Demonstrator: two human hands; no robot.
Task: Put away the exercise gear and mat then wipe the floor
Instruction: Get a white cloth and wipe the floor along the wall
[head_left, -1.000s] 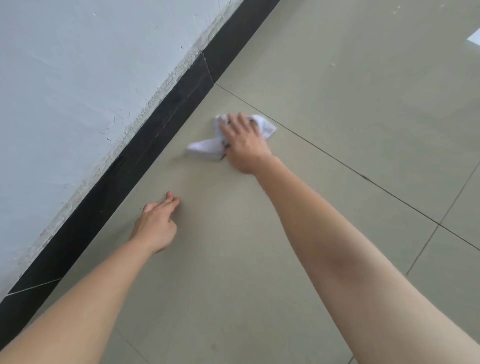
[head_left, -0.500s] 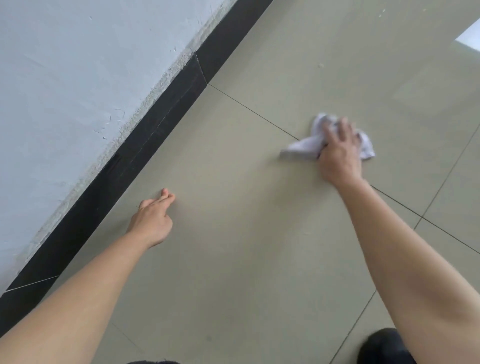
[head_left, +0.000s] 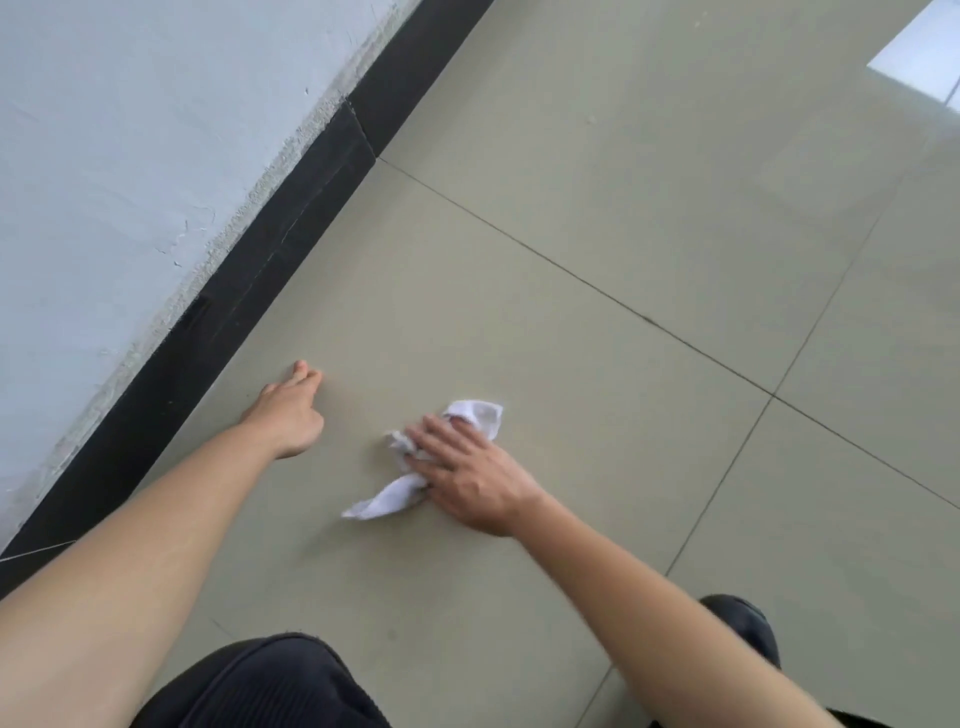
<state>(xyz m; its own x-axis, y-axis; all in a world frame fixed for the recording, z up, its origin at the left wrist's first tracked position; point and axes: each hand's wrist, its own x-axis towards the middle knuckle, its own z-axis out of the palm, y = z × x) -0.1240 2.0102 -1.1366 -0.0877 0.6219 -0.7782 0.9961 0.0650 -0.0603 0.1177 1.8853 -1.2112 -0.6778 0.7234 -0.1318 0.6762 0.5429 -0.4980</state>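
Observation:
A crumpled white cloth (head_left: 480, 413) lies on the grey-green tiled floor (head_left: 597, 182). My right hand (head_left: 467, 475) presses flat on the cloth with its fingers spread and straight, and the cloth's ends stick out above and below the hand. My left hand (head_left: 288, 413) rests on the floor to the left of the cloth, fingers pointing toward the wall and holding nothing. No exercise gear or mat is in view.
A pale wall (head_left: 130, 156) with a black skirting board (head_left: 249, 270) runs diagonally on the left. My dark-clothed knee (head_left: 260, 686) shows at the bottom, and a dark shoe (head_left: 743, 629) at the lower right. Dark grout lines cross the tiles.
My right hand has swept the cloth from the right, beyond the grout line, back toward me and to the left, close to my left hand. The left hand has stayed planted.

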